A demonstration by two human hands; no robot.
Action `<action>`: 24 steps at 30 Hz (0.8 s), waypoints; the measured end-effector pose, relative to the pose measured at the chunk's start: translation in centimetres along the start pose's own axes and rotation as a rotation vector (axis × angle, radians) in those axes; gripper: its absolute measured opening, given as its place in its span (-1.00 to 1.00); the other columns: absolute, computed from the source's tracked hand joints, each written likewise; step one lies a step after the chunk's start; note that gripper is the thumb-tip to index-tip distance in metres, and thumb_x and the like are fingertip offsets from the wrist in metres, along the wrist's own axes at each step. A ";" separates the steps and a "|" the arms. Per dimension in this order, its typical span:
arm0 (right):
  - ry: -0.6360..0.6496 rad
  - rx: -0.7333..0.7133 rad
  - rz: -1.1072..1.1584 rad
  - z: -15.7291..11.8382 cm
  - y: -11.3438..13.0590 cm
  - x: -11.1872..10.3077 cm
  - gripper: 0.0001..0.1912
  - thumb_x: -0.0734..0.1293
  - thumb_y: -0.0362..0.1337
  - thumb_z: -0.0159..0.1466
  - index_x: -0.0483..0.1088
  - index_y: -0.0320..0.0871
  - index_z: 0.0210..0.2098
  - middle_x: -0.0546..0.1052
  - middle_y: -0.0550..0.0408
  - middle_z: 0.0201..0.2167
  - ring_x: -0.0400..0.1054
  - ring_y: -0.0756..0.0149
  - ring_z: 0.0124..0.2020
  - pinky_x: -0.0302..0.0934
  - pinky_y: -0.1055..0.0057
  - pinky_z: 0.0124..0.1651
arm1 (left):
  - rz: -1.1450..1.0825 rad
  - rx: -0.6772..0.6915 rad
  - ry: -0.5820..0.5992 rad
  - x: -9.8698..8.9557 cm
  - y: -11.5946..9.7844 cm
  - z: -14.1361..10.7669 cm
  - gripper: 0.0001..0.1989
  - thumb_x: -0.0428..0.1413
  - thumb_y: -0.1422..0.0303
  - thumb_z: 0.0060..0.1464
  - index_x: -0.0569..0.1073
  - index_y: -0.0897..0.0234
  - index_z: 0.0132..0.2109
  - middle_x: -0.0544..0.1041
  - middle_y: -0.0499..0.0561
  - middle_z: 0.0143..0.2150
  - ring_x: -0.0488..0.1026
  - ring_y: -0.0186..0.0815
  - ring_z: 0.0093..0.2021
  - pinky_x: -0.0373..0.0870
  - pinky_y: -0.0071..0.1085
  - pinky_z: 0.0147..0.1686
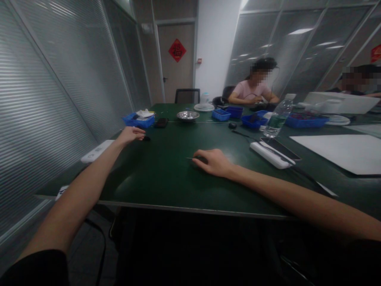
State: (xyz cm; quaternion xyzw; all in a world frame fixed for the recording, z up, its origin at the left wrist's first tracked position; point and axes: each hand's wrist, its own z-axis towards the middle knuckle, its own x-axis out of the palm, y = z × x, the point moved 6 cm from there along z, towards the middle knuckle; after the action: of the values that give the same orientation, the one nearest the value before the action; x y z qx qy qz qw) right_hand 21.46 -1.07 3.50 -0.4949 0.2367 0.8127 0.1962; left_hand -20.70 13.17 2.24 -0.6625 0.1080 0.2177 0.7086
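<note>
Over the green table (166,178), my right hand (216,162) pinches a thin, pale, needle-like piece (189,158) between thumb and index finger. Its tip points left. Farther left and higher in the view is my left hand (130,135), fingers pressed together. A small black object (146,138) shows at its fingertips, too dark and small to name. Past the left hand sits a blue basket (131,120) with white tissue in it. A shiny metal bowl (187,115) stands beyond both hands, with small pale bits inside.
A clear bottle (278,119) stands right of a white power strip (272,155) with a black cable. A white board (342,153) lies at the right. Blue baskets (220,115) line the far side, where a person (250,91) sits. A white device (97,152) lies left.
</note>
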 end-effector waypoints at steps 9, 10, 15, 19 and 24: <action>0.009 0.003 0.008 0.0 0.1 -0.1 -0.65 0.22 -0.05 0.49 0.48 -0.15 0.02 0.61 0.05 -0.31 0.42 0.34 -0.41 0.15 0.42 -0.30 | 0.246 0.113 0.018 0.6 -0.3 -0.7 -0.75 0.36 0.33 -0.03 0.70 0.24 -0.14 0.67 0.10 -0.11 0.56 -0.12 -0.04 0.44 -0.29 0.03; 0.009 0.005 0.007 0.0 0.1 -0.1 -0.65 0.22 -0.05 0.49 0.48 -0.14 0.02 0.61 0.05 -0.31 0.42 0.34 -0.41 0.15 0.42 -0.30 | 0.238 0.099 0.018 0.7 -0.2 -0.8 -0.74 0.36 0.32 -0.03 0.70 0.24 -0.14 0.67 0.11 -0.10 0.55 -0.11 -0.03 0.43 -0.28 0.04; 0.012 0.010 0.009 0.0 0.1 0.0 -0.65 0.22 -0.05 0.48 0.49 -0.15 0.02 0.61 0.04 -0.31 0.42 0.35 -0.41 0.14 0.42 -0.31 | 0.239 0.076 0.029 1.0 0.0 -0.8 -0.70 0.36 0.30 -0.05 0.69 0.24 -0.12 0.66 0.12 -0.07 0.54 -0.11 -0.01 0.41 -0.27 0.08; 0.011 0.010 -0.001 0.0 0.0 0.0 -0.64 0.22 -0.05 0.48 0.49 -0.15 0.02 0.61 0.04 -0.31 0.42 0.34 -0.40 0.14 0.42 -0.30 | 0.253 0.078 0.024 0.9 0.1 -0.7 -0.70 0.36 0.30 -0.04 0.70 0.25 -0.12 0.66 0.14 -0.05 0.55 -0.12 0.01 0.37 -0.29 0.13; 0.010 0.010 -0.006 0.0 0.0 0.1 -0.64 0.22 -0.05 0.48 0.49 -0.15 0.02 0.61 0.05 -0.32 0.41 0.35 -0.42 0.13 0.42 -0.31 | 0.229 0.066 0.059 1.0 0.2 -0.7 -0.70 0.36 0.31 -0.05 0.69 0.26 -0.11 0.66 0.15 -0.05 0.55 -0.10 0.02 0.38 -0.26 0.13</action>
State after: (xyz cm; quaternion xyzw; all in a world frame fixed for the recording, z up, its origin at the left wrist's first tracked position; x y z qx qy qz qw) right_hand 21.42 -1.03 3.43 -0.4987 0.2401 0.8085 0.1998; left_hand -19.83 12.65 1.58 -0.6281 0.2108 0.2742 0.6970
